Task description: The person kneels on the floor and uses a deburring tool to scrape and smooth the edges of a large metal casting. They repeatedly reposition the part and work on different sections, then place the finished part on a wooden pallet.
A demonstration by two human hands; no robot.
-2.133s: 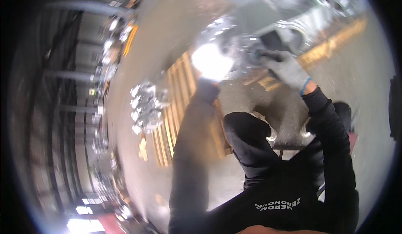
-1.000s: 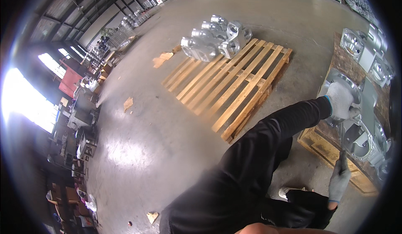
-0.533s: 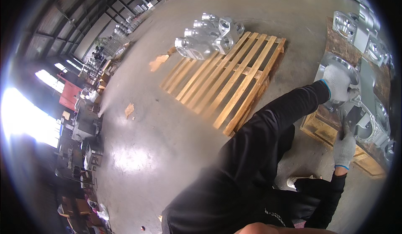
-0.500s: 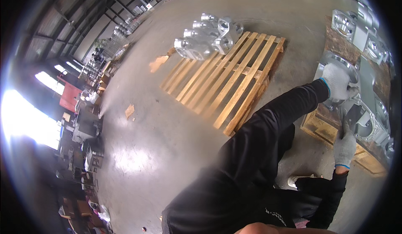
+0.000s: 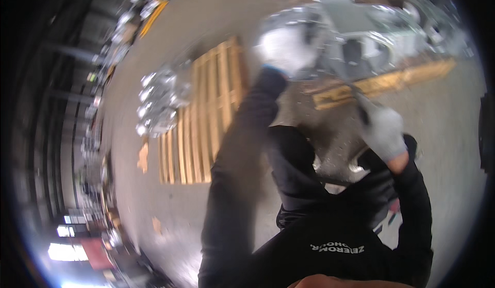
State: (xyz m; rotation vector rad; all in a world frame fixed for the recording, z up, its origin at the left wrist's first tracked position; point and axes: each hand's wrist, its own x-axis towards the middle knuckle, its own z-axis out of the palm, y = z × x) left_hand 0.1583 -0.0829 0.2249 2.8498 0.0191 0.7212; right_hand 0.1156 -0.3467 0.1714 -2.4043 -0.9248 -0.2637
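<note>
We see both hands in pale grey-white gloves: the left hand (image 5: pixel 284 51) shows a thin blue-green cuff edge, while the right hand (image 5: pixel 384 132) gives way to bare wrist below the glove. Our sleeves and top are black, with small white lettering on the chest. The metal castings (image 5: pixel 371 40) ahead are shiny silver-grey, as is the cluster (image 5: pixel 157 100) on the light yellow-brown wooden pallet (image 5: pixel 206 118). The concrete floor (image 5: pixel 448 112) is dull grey-beige.
</note>
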